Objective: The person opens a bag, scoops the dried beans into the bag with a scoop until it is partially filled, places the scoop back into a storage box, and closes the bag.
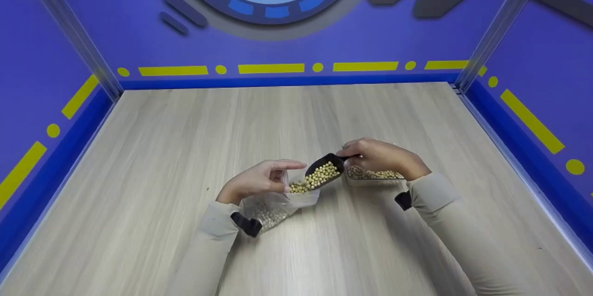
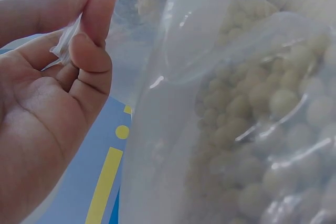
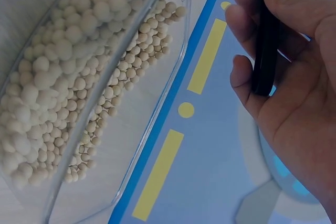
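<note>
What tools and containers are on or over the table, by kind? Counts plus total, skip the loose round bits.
Black scoop, in the right hand: 1
Clear plastic bag, edge pinched by the left hand: 1
Clear container, on the table: 1
Total: 3

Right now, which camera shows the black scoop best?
The head view: it shows the scoop from above, loaded with round beads. The right wrist view shows mainly its handle in curled fingers; in the left wrist view I can't make it out.
</note>
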Tool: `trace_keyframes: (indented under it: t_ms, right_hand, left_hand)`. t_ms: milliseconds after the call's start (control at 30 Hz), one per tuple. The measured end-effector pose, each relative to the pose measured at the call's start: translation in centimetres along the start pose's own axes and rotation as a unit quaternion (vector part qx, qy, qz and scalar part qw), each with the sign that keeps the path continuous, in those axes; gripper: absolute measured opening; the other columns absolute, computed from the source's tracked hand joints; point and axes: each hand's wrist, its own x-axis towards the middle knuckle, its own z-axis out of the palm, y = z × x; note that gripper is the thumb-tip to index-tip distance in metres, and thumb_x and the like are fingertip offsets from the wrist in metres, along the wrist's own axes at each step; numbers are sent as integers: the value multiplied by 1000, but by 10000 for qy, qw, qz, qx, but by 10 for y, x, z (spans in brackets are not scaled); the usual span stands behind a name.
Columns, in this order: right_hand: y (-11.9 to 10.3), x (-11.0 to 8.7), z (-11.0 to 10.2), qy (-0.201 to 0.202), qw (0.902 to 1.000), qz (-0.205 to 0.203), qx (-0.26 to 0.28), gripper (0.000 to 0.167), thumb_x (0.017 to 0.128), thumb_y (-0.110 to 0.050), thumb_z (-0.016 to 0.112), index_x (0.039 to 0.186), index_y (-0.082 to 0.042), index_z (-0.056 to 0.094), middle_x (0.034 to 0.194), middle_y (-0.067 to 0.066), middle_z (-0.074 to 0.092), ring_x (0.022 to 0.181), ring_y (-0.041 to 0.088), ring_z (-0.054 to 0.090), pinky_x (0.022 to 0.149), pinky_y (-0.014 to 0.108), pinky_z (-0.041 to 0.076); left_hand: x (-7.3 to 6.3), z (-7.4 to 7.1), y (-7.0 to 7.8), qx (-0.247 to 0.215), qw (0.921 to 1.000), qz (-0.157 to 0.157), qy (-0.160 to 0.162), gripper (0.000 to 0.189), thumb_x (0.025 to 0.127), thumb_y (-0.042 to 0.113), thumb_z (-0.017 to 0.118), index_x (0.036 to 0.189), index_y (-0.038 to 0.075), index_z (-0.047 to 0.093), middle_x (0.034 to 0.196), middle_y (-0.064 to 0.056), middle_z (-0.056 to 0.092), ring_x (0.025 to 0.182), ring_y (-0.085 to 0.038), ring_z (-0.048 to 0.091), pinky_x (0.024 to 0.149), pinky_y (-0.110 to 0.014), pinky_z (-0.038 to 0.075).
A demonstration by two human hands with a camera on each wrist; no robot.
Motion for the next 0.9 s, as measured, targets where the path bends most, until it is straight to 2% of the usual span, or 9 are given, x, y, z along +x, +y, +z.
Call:
trace_keyframes:
  t_ms: [100, 267, 333, 400, 467, 567, 633, 700, 900]
  right_hand:
    - [-1, 0, -1, 14, 10000, -16, -64, 30, 92, -3, 59, 120, -4, 68, 100, 7, 69, 93, 18, 64, 81, 36, 53]
    - [-2, 1, -2, -4, 9999, -69, -154, 29, 91, -3, 59, 119, -4, 68, 98, 8, 68, 90, 18, 63, 80, 36, 53]
    - [-2, 1, -3, -15, 9998, -86, -180, 29, 91, -2, 59, 118, -4, 68, 97, 7, 68, 89, 17, 63, 79, 35, 53]
    - [-2, 2, -3, -15, 9998, -88, -188, 28, 91, -2, 59, 118, -4, 68, 96, 7, 68, 87, 16, 62, 78, 35, 52]
    - [-3, 2, -3, -17, 9998, -68, -183, 28, 91, -2, 59, 118, -4, 68, 97, 7, 68, 88, 16, 62, 78, 35, 53]
    - [-4, 2, -4, -9, 9997, -53, -228, 28, 91, -3, 60, 118, -4, 69, 96, 6, 68, 87, 16, 62, 77, 35, 52]
    - [-4, 2, -5, -8, 9997, -41, -254, 28, 91, -4, 61, 117, -4, 69, 96, 6, 68, 86, 15, 61, 76, 34, 52]
    - [-3, 2, -5, -2, 9996, -57, -286, 27, 91, -4, 61, 117, -5, 69, 95, 5, 68, 85, 14, 61, 76, 34, 52]
    - [-3, 3, -6, -6, 9996, -103, -272, 26, 91, -3, 60, 115, -5, 70, 95, 6, 69, 85, 15, 61, 76, 35, 51]
  left_hand:
    - [0, 0, 0, -26, 10000, 6, 6, 63, 80, -12, 58, 141, -1, 46, 129, -28, 51, 69, -3, 47, 61, -16, 42]
    - [0, 0, 0, -64, 10000, -22, -6, 63, 80, -11, 60, 141, -1, 45, 96, -17, 57, 70, -4, 51, 62, -17, 44]
    - [-1, 0, 0, -45, 10000, -39, -7, 63, 80, -10, 60, 141, 0, 46, 97, -11, 58, 71, -4, 51, 62, -17, 45]
    - [-1, 0, -1, -31, 10000, -23, -13, 63, 80, -10, 60, 141, 1, 46, 109, -14, 58, 71, -4, 50, 62, -17, 44]
    - [-1, 0, -1, -19, 10000, -5, -15, 63, 80, -10, 59, 141, 1, 46, 111, -17, 57, 71, -3, 49, 61, -17, 43]
    - [-1, 0, 0, 21, 10000, -11, -4, 63, 80, -10, 60, 141, 1, 46, 94, -12, 58, 69, -4, 48, 61, -17, 42]
    - [-1, 0, 0, 76, 10000, -4, 9, 63, 80, -10, 60, 141, 1, 46, 81, -2, 54, 68, -4, 47, 60, -17, 41]
    - [-1, -1, 0, 106, 9999, 1, 17, 63, 80, -10, 60, 141, 1, 46, 77, 4, 51, 67, -5, 46, 60, -17, 41]
    - [-2, 0, 1, -22, 10000, -38, 3, 63, 81, -10, 60, 141, 2, 46, 79, 2, 51, 67, -4, 47, 60, -18, 41]
